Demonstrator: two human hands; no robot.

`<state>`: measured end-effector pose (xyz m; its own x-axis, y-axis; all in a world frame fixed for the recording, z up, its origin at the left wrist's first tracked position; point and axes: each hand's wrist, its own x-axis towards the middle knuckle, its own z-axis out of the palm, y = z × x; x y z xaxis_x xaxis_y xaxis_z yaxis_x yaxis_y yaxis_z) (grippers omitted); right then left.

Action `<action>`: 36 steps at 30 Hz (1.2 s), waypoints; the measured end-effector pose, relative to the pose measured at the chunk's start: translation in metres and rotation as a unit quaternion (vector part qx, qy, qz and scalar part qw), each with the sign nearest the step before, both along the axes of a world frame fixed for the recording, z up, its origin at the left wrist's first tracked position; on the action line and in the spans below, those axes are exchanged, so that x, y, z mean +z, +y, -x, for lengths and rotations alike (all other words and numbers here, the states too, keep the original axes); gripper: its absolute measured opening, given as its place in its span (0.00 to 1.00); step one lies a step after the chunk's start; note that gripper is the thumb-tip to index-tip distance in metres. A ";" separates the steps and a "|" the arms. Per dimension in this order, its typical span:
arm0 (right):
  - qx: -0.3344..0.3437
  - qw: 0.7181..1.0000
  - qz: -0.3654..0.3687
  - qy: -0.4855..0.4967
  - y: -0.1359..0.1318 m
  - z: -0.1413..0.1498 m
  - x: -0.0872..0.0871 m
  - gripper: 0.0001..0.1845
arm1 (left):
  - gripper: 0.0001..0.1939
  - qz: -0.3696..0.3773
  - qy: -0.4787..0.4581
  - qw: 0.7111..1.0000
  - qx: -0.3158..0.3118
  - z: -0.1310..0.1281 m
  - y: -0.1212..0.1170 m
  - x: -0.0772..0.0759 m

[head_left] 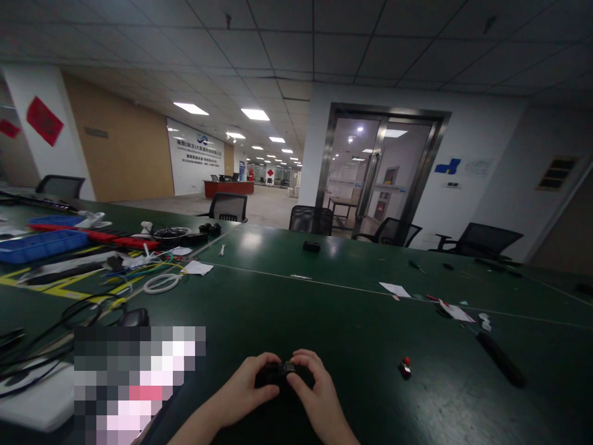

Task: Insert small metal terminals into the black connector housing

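Both my hands meet low at the middle of the view, over the dark green table [352, 321]. My left hand [245, 389] and my right hand [312, 392] curl their fingers round a small black part [279, 372] with a bit of metal on top, pinched between them. The part is dark and partly hidden by my fingers, so I cannot make out its shape. A small red and black piece [405, 366] lies on the table just right of my right hand.
Cables, a white ring [161, 283], blue trays [39, 244] and red tools crowd the table's left. Paper scraps [395, 289] and a black rod [501, 360] lie at right. A small black box [311, 246] sits farther back. Office chairs [311, 219] line the far edge.
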<state>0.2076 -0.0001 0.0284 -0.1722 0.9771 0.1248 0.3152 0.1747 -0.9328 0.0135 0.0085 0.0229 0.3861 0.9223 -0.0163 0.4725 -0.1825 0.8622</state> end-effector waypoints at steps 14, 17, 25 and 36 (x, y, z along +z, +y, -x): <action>-0.105 0.982 0.004 0.158 0.014 -0.006 -0.021 0.23 | 0.16 0.004 -0.035 0.999 -0.018 -0.003 -0.004 0.010; -0.136 0.974 0.001 0.184 0.015 -0.008 -0.019 0.27 | 0.16 0.014 -0.052 0.998 -0.024 -0.005 -0.004 0.013; -0.183 0.962 0.051 0.199 0.014 -0.018 -0.018 0.28 | 0.20 0.020 -0.029 0.999 -0.018 0.000 -0.002 0.003; -0.235 0.947 0.058 0.212 0.014 -0.021 -0.017 0.26 | 0.23 0.040 -0.032 0.999 -0.019 0.002 -0.002 0.002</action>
<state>0.2286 0.0135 0.0115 0.3273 0.9445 -0.0280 -0.0753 -0.0035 -0.9972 0.0112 0.0065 0.0251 0.4240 0.9034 -0.0640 0.4104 -0.1286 0.9028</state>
